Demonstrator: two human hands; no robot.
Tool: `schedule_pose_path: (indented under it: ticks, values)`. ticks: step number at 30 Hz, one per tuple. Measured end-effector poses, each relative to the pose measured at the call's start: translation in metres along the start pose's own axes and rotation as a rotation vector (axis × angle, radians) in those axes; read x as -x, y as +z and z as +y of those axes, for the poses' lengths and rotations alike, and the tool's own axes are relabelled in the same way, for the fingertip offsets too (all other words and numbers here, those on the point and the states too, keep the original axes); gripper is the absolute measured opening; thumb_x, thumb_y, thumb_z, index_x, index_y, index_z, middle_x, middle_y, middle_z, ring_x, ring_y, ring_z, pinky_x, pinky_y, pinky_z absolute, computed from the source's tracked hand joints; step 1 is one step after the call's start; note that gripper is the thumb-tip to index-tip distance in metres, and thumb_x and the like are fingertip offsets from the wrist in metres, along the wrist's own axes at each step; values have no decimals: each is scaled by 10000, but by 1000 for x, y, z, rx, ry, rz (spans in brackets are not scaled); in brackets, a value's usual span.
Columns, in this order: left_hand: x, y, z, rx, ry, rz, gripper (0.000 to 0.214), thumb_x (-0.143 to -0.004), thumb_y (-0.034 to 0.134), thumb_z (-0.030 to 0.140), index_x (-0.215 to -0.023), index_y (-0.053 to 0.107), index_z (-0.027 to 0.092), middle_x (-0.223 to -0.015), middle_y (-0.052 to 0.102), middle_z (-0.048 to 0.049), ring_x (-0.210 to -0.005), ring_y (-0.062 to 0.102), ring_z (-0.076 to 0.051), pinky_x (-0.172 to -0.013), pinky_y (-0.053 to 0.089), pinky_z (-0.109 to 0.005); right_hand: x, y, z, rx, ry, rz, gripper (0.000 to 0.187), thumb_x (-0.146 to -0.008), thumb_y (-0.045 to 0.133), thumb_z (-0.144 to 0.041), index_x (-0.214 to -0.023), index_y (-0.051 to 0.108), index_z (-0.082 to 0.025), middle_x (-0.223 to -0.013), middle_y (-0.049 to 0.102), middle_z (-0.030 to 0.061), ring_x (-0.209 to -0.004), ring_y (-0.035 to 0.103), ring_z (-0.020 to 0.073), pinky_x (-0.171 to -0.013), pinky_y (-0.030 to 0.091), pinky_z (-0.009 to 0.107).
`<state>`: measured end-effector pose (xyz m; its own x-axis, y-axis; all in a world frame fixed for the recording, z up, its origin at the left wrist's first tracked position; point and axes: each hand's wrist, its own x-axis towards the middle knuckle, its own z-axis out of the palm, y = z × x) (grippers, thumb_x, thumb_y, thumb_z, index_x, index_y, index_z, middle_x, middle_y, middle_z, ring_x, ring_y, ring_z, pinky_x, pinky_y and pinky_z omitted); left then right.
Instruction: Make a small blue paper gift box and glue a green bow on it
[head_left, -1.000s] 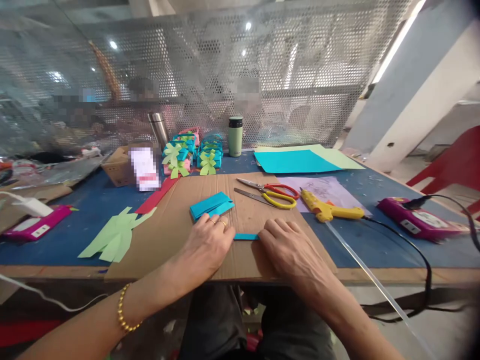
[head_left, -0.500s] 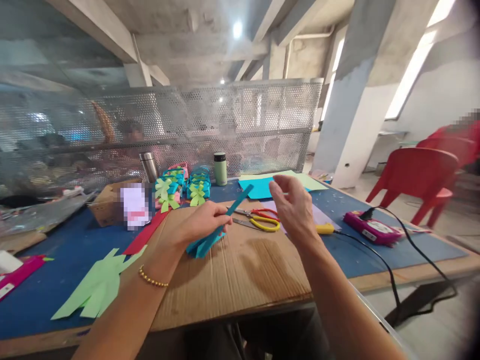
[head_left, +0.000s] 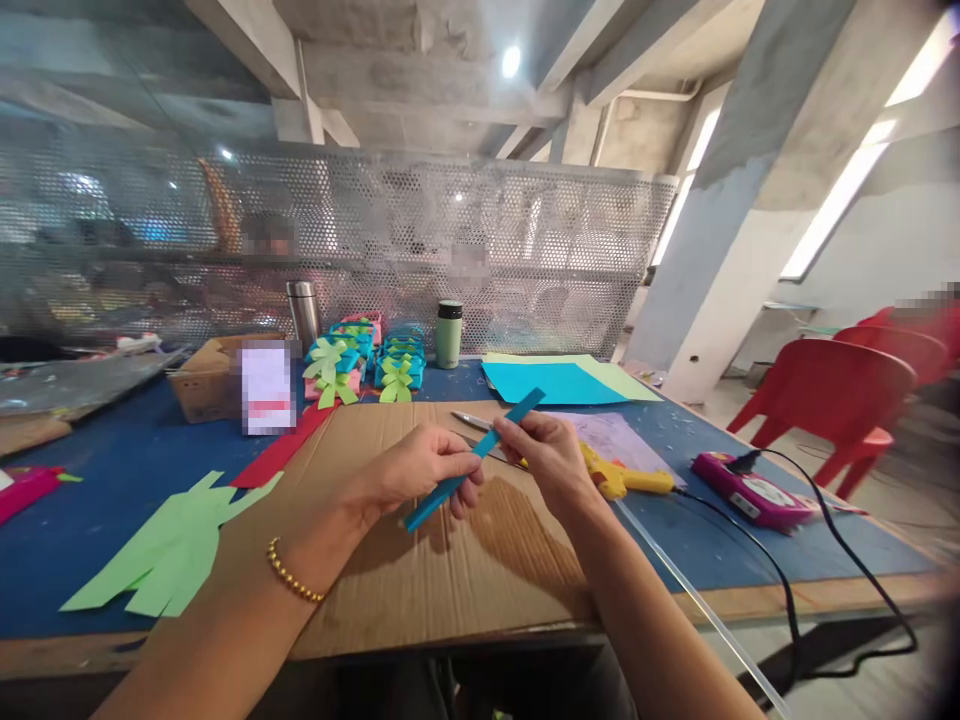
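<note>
A narrow folded blue paper strip (head_left: 525, 409) is held up slantwise above the brown cardboard sheet (head_left: 420, 580). My left hand (head_left: 420, 470) pinches its lower part and my right hand (head_left: 544, 455) pinches it near the upper end. Both hands are closed on the strip. A gold bead bracelet sits on my left wrist. Behind my right hand lie the yellow glue gun (head_left: 626, 478) and the tips of scissors (head_left: 469, 420).
Green paper cut-outs (head_left: 169, 550) and a red strip (head_left: 277, 455) lie left on the blue table. Finished paper pieces (head_left: 367, 360), two flasks (head_left: 448, 333), a carton (head_left: 202, 385) and blue and green sheets (head_left: 562, 380) stand at the back. A pink device (head_left: 750, 490) with a black cable is right. Red chairs (head_left: 832, 390).
The strip lay flat on the cardboard under both hands; now it is lifted and held in the air by both hands. The head has tilted up.
</note>
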<state>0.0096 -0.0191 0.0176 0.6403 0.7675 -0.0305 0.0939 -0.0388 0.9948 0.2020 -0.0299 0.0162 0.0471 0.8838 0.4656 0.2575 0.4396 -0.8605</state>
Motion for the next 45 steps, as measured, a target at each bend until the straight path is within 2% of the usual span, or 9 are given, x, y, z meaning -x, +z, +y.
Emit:
schedule_pose_path:
  ticks: [7,12,16,27,36,38,40,43,45]
  values:
    - [-3,6,-8,-39,35,31,251,-858,678,354,-749,639,132,-557,646,-15,-449,604,-115,-470,499,-220,6,-2,-2,-39,23,42,476,-792,726,-495,-465,547,-199,-454,503,-25,-489,409,112,-524,296,281]
    - [0,11,-7,8,45,-16,364,-891,682,475,-896,670,111,-703,720,-68,-579,684,-146,-574,545,-253,9,4,1,-90,19,-54,452,-797,727,-504,-505,566,-199,-484,519,-27,-500,445,116,-514,335,265]
    - [-3,15,-10,74,118,64,420,-864,698,523,-774,655,115,-605,691,-64,-500,646,-136,-532,499,-240,10,11,7,-113,21,-111,421,-784,738,-527,-564,623,-187,-513,558,-17,-507,472,120,-504,357,256]
    - [3,20,-5,159,15,-30,334,-840,693,440,-739,653,124,-519,675,-56,-435,634,-148,-473,481,-234,7,-7,-1,-79,47,150,449,-797,719,-553,-564,630,-179,-476,464,-44,-481,386,99,-477,275,249]
    - [4,19,-1,155,66,-23,316,-862,669,424,-758,669,125,-527,677,-51,-441,632,-139,-504,481,-242,11,6,2,-100,47,333,519,-862,640,-630,-590,582,-192,-502,489,-34,-454,388,98,-446,289,249]
    - [3,17,-1,162,92,-4,319,-874,661,426,-768,667,126,-534,679,-48,-448,635,-139,-512,474,-241,12,9,-1,-138,56,296,558,-887,564,-687,-633,586,-191,-555,563,-7,-447,426,100,-444,329,250]
    - [2,16,-3,148,134,23,321,-896,643,424,-775,662,127,-541,682,-46,-465,642,-135,-521,458,-231,13,13,-3,-148,67,161,586,-896,531,-704,-623,586,-188,-563,584,10,-445,442,105,-447,348,254]
    - [0,16,-5,119,195,46,338,-920,634,428,-765,651,129,-550,684,-43,-480,646,-127,-565,466,-232,16,16,-5,-105,54,-18,539,-826,668,-630,-533,552,-193,-491,515,-15,-459,423,104,-459,320,253]
    - [-1,16,-6,112,197,46,360,-909,660,456,-756,645,131,-552,681,-39,-475,641,-127,-574,474,-239,17,18,-4,-73,33,-9,506,-793,725,-557,-498,530,-196,-471,483,-29,-470,406,100,-468,295,253]
